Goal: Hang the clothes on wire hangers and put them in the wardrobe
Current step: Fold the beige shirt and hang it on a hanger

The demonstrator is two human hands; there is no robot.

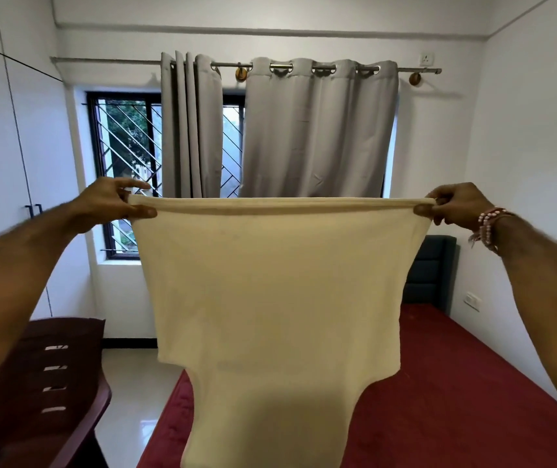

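Note:
A cream knitted garment [277, 298] hangs spread out in front of me, held up by its hemmed top edge. My left hand [114, 202] pinches the left corner of that edge and my right hand [456, 206] pinches the right corner, stretching it taut between them. The cloth narrows toward the bottom and drops out of frame over the bed. No wire hanger is in view. The white wardrobe [3, 146] with a dark handle stands along the left wall, its doors closed.
A bed with a dark red cover [456, 400] lies below and to the right, with a dark headboard [429, 275]. A maroon plastic chair [50, 383] stands at the lower left. Grey curtains [317, 130] and a barred window [125, 157] fill the far wall.

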